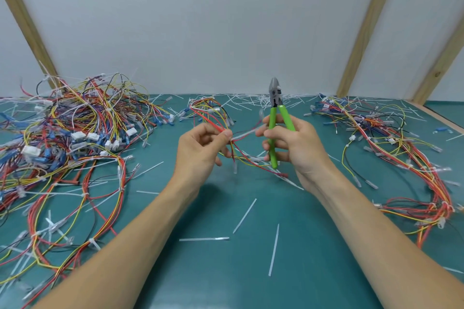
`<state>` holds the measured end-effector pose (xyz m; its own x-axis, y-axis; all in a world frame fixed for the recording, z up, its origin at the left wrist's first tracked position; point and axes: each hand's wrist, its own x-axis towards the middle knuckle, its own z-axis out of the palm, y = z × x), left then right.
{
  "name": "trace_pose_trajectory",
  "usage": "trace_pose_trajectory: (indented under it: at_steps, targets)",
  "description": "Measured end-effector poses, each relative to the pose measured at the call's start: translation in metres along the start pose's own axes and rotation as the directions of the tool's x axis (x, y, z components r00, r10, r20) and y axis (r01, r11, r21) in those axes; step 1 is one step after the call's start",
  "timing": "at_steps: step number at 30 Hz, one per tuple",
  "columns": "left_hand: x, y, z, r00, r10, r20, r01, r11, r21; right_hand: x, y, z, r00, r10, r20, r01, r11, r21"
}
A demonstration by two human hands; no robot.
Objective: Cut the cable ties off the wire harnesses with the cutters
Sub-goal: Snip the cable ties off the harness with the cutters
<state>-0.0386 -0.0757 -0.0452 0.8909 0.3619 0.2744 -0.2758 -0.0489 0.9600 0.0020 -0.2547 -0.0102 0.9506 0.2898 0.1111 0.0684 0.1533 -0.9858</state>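
Right hand (291, 143) grips cutters (276, 118) | left hand (200, 148) pinches harness (213, 118)

A teal table (226, 283) meets a pale wall (200, 20) with wooden battens (369, 25).

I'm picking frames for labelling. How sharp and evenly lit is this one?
Head view: soft, even light, no glare; faint shadow on the green mat. The cable tie between the hands is motion-blurred; the cutters are sharp. Wide-angle distortion slants the wooden battens.
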Motion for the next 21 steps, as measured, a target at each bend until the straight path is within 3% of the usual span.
trace_pose_trajectory:
  at_steps: [3,7,14,21]
  targets:
    - [0.003,-0.001,-0.002,0.994,-0.02,-0.108,0.02,1.0,-0.001,-0.002,-0.002,-0.001,0.995,-0.007,0.102,-0.002,0.996,0.089]
    - [0.002,-0.003,-0.002,0.986,-0.121,-0.111,0.114,0.991,-0.072,-0.007,-0.004,0.003,0.969,-0.03,0.244,0.009,0.996,0.085]
    - [-0.001,0.0,0.0,0.977,-0.199,0.07,0.209,0.958,-0.194,-0.005,0.014,0.013,0.993,-0.066,0.095,0.087,0.966,-0.244]
    - [-0.004,0.002,0.0,0.959,-0.203,0.199,0.241,0.952,-0.189,-0.002,0.017,0.011,0.996,-0.059,0.061,0.069,0.981,-0.18]
